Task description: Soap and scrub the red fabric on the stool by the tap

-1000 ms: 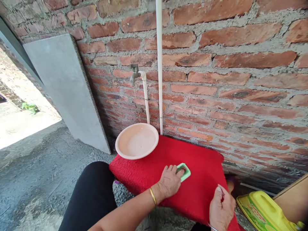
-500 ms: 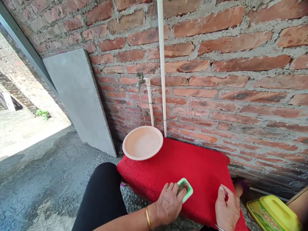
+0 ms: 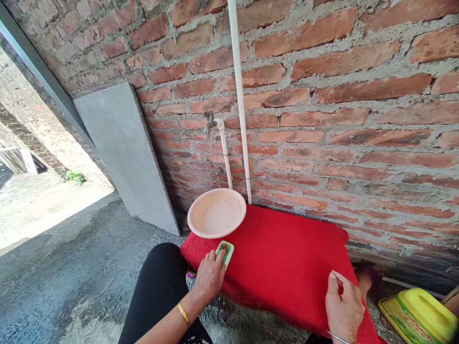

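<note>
A small light-green scrubbing brush [image 3: 225, 258] is gripped in my left hand [image 3: 210, 274], its bristle side turned up with dark reddish bits among the bristles. This hand is over the near left edge of the red cloth [image 3: 287, 258], just in front of the pale pink basin [image 3: 217, 213]. My right hand [image 3: 344, 303] is closed at the cloth's right side, thumb and forefinger pinched together. Whatever lies between those fingers, if anything, is hidden.
Water trickles from the tap [image 3: 210, 123] into the basin. A white pipe [image 3: 239, 95] runs up the brick wall [image 3: 322, 143]. A grey slab [image 3: 125, 153] leans at left. A yellow container [image 3: 421, 313] stands on the right.
My left hand has carried the brush leftward, from the middle of the cloth to near the basin. My right hand stays at the right side of the cloth, still closed.
</note>
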Demonstrator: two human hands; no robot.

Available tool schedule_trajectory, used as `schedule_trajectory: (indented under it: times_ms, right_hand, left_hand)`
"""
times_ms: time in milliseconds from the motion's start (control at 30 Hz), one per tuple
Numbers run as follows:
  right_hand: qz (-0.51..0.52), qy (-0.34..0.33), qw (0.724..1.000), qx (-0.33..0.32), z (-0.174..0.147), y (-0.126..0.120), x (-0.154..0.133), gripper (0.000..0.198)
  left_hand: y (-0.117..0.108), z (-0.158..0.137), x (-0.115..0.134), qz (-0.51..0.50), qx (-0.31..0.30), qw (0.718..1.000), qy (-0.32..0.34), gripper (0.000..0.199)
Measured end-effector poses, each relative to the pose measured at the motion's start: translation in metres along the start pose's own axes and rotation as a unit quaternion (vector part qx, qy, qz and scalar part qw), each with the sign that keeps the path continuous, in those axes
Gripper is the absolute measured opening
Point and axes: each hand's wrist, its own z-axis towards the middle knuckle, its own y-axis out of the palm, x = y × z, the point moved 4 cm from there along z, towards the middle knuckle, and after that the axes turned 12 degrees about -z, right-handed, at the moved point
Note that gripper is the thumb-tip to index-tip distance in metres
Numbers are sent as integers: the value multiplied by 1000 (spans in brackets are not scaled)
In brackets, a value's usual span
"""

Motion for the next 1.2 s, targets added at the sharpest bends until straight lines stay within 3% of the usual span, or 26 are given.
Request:
schedule_trajectory:
  times_ms: [67, 167, 233, 300, 500, 567, 633, 700, 833, 900, 967, 1100, 1200]
  right_hand:
    - [-5, 0, 1000, -5, 0, 0, 1, 61]
    - [-5, -6, 1000, -9, 1, 2, 4, 59]
    - [-3, -12, 1000, -8, 1, 4, 6, 58]
    - [-6, -13, 1000, -8, 2, 5, 7, 57]
    - [-16, -7, 1000, -12, -1, 5, 5, 63]
    - [-24, -4, 1000, -20, -1, 6, 5, 64]
    - [-33, -2, 999, -24, -1, 7, 6, 64]
    - [-38, -8, 999, -21, -1, 8, 7, 64]
    - [-38, -32, 999, -14, 0, 6, 6, 64]
    - [-36, -40, 998, -12, 0, 5, 5, 64]
    - [-38, -42, 998, -11, 0, 4, 3, 64]
    - [-41, -37, 998, -5, -2, 3, 1, 64]
    - [-43, -35, 998, -6, -2, 3, 1, 65]
  left_hand:
    - [14, -12, 35, -7, -7, 999, 50, 50]
    - [35, -34, 89, -44, -31, 981, 185, 54]
    - [39, -43, 106, -67, -44, 965, 250, 58]
    - [34, -40, 101, -71, -48, 964, 250, 57]
    - [-3, 5, 13, -1, 2, 1000, 30, 47]
    - [-6, 12, 1, 10, 13, 1000, 0, 45]
    - [1, 8, 10, 15, 14, 1000, 7, 45]
    - [12, -3, 36, 9, 5, 999, 49, 48]
    - [29, -33, 97, -44, -35, 973, 224, 55]
    - [28, -39, 108, -66, -55, 956, 280, 56]
    - [22, -31, 99, -69, -64, 960, 265, 53]
    - [5, 13, 53, -41, -40, 993, 106, 49]
    - [0, 38, 42, -33, -22, 999, 34, 45]
